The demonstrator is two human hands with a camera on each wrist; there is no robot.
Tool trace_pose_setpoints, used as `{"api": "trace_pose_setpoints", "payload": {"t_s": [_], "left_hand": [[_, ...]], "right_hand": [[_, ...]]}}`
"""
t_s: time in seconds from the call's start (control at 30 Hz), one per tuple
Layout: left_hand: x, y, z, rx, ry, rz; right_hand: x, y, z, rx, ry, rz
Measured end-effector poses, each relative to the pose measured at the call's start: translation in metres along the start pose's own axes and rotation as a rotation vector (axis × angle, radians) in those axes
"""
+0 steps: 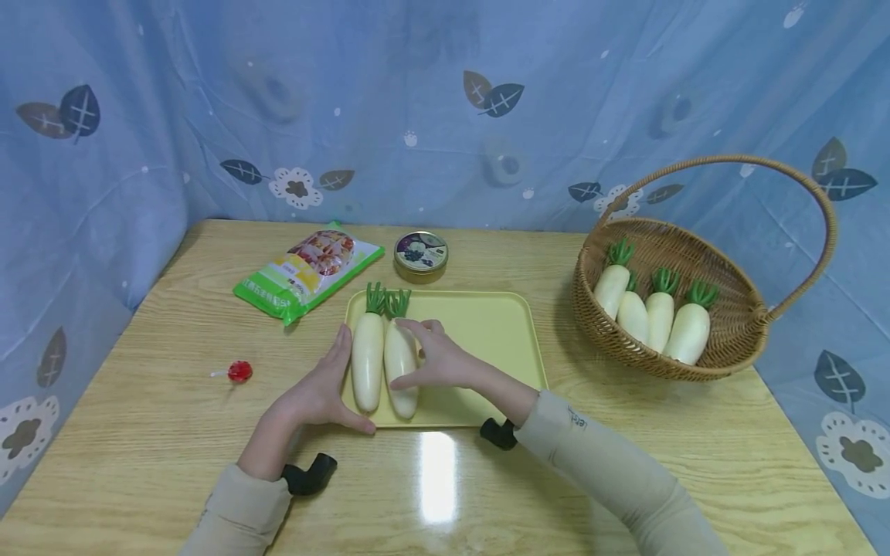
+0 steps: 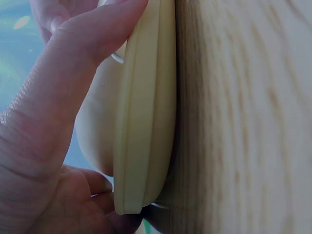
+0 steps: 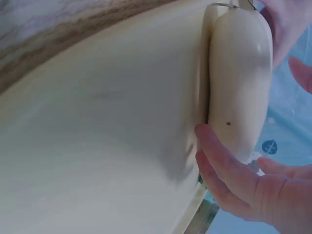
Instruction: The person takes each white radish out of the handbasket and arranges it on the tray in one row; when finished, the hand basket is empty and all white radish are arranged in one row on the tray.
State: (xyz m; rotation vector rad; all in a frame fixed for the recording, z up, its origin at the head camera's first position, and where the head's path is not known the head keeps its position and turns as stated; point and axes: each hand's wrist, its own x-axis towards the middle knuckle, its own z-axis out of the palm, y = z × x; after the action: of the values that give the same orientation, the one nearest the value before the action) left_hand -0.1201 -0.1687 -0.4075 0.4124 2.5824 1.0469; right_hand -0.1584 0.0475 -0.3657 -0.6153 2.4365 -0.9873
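Two white radishes with green tops lie side by side on the left part of a yellow tray (image 1: 473, 332). My left hand (image 1: 323, 390) spans the tray's front-left corner, fingers along its left side beside the left radish (image 1: 367, 361). In the left wrist view, the thumb (image 2: 73, 63) lies across the tray's rim (image 2: 139, 131). Over the right radish (image 1: 400, 371), my right hand (image 1: 439, 359) spreads its thumb and fingers. The right wrist view shows fingertips (image 3: 202, 130) at the side of a radish (image 3: 239, 83), with the thumb apart.
A wicker basket (image 1: 667, 367) with a tall handle holds several white radishes at the right. Behind the tray stand a round tin (image 1: 420, 255) and a green-and-white food packet (image 1: 309, 270). A red lollipop (image 1: 239, 371) lies on the left of the table. A blue curtain (image 1: 417, 116) hangs behind.
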Motion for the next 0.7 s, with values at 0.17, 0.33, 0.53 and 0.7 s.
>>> {"api": "trace_pose_setpoints", "payload": {"t_s": [0.17, 0.33, 0.53, 0.7], "left_hand": [[0.000, 0.000, 0.000, 0.008, 0.003, 0.005], [0.000, -0.002, 0.001, -0.004, 0.013, 0.031], [0.000, -0.003, 0.001, -0.024, 0.022, 0.047], [0.000, -0.003, 0.001, -0.026, 0.022, 0.050]], "right_hand": [[-0.006, 0.000, -0.008, 0.021, -0.015, 0.004], [-0.013, 0.001, -0.018, 0.046, -0.010, 0.000], [-0.025, 0.002, -0.033, 0.062, 0.000, -0.003], [-0.035, 0.006, -0.046, 0.066, 0.035, -0.046]]}}
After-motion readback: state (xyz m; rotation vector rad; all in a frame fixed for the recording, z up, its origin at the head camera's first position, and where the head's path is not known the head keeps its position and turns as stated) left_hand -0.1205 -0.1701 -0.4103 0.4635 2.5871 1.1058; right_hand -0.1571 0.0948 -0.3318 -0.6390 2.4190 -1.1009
